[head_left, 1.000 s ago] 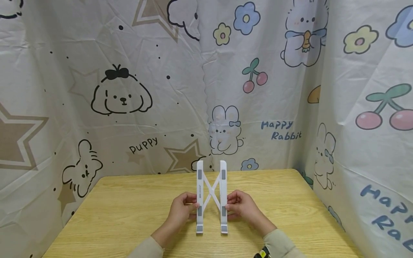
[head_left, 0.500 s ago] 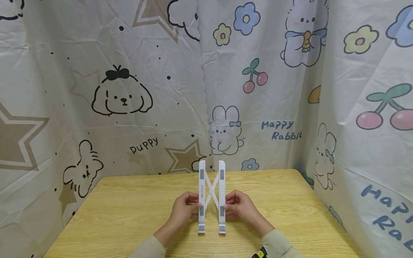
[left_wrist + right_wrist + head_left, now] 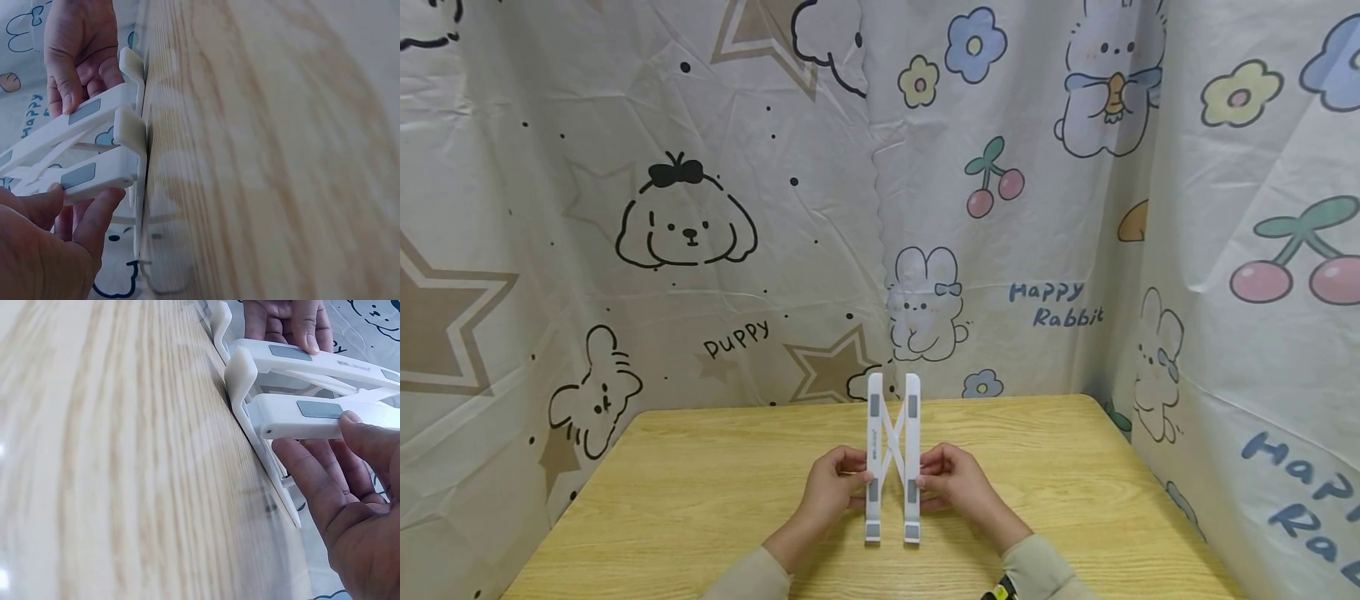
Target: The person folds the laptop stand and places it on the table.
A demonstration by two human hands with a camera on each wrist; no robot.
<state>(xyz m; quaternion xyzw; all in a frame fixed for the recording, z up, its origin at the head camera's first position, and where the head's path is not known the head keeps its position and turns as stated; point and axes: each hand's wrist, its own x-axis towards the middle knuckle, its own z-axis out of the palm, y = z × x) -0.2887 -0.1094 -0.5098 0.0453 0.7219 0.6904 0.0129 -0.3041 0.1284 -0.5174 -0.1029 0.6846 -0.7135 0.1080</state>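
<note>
A white folding laptop stand (image 3: 912,442) stands on the wooden table, its two long arms side by side and joined by crossed bars. Grey pads and upturned front lips show on both arms. My left hand (image 3: 833,483) grips the left arm low down, thumb on top beside a grey pad and fingers beneath. The right hand (image 3: 958,483) holds the right arm the same way. Both wrist views show the stand close up: the left hand (image 3: 56,250) pinches the near arm in one, the right hand (image 3: 350,487) in the other.
The light wooden table (image 3: 715,467) spreads out on both sides of the stand. A patterned curtain (image 3: 820,250) with cartoon puppies, rabbits, flowers and cherries hangs behind the table and along its sides.
Both hands have moved toward each other, bringing the stand's two arms closer together. The crossed bars between them have narrowed.
</note>
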